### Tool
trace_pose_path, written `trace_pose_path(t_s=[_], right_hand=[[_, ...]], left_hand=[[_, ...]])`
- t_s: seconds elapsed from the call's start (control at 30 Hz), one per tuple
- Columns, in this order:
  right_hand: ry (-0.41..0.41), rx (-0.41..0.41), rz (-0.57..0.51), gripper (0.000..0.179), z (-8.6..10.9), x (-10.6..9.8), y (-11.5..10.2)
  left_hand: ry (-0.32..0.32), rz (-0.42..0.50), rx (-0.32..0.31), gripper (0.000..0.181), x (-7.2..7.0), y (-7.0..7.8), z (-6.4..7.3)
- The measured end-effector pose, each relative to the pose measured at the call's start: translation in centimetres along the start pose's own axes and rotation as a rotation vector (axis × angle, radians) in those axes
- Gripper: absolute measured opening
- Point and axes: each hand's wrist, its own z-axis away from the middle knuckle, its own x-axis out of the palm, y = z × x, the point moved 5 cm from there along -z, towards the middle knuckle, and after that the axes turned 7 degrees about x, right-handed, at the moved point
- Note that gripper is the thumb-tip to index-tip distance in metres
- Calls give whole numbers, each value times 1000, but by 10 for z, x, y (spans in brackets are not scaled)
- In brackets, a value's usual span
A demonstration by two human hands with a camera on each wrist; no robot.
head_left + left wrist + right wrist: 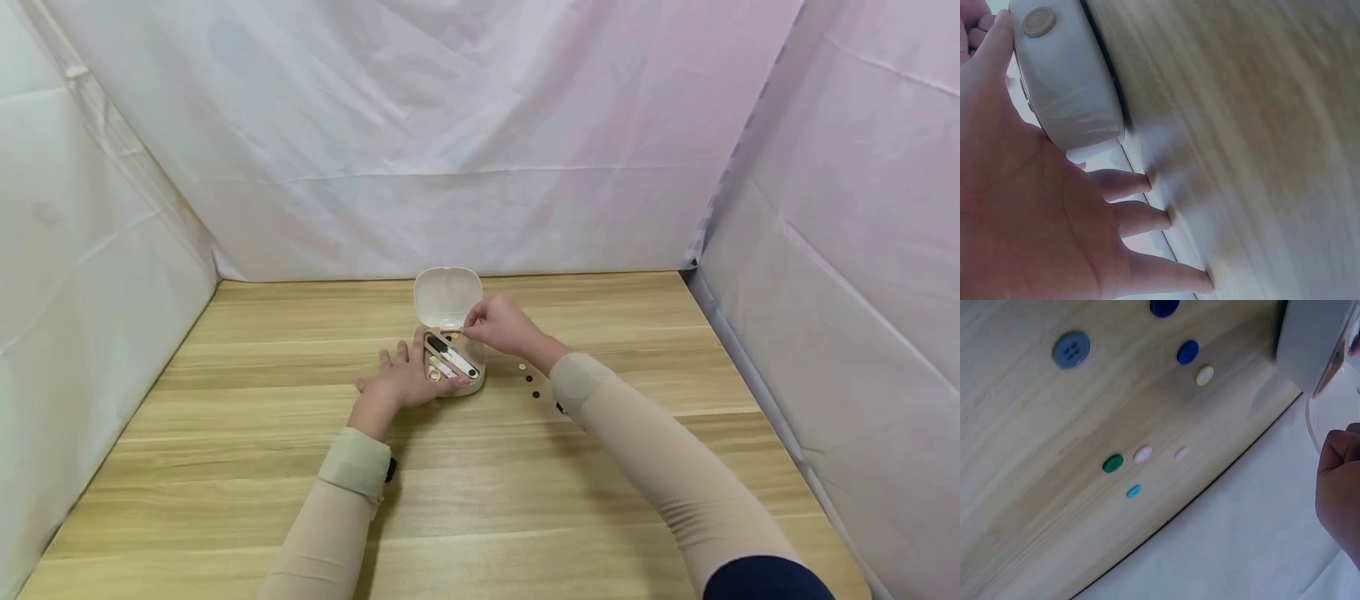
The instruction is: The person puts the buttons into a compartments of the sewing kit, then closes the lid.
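A pale sewing box (474,385) stands on the table with its clear-looking lid (448,297) raised at the back. Inside lie a black-and-white tool (453,356), a gold-coloured ring (434,375) and a few small buttons (454,336). My left hand (401,379) spreads against the box's left side, thumb along its front; in the left wrist view three straight fingers touch the table. Over the box's back right compartment, my right hand (506,325) brings thumb and index fingertips together. I cannot tell whether something small is between them.
Loose buttons lie right of the box, among them a grey button (1071,349), a blue button (1187,352), a cream button (1204,375), a green button (1112,463) and a turquoise button (1134,491). White cloth (450,167) hangs behind the wooden table (262,417).
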Motion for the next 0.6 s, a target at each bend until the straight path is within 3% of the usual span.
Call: trace_pose_path(t_s=[0.27, 0.6], right_hand=[[10, 6, 114, 12, -1, 16, 1], [17, -94, 276, 13, 2, 21, -3]], left_hand=[[-4, 6, 2, 133, 2, 1, 0], [5, 12, -1, 134, 2, 4, 1]])
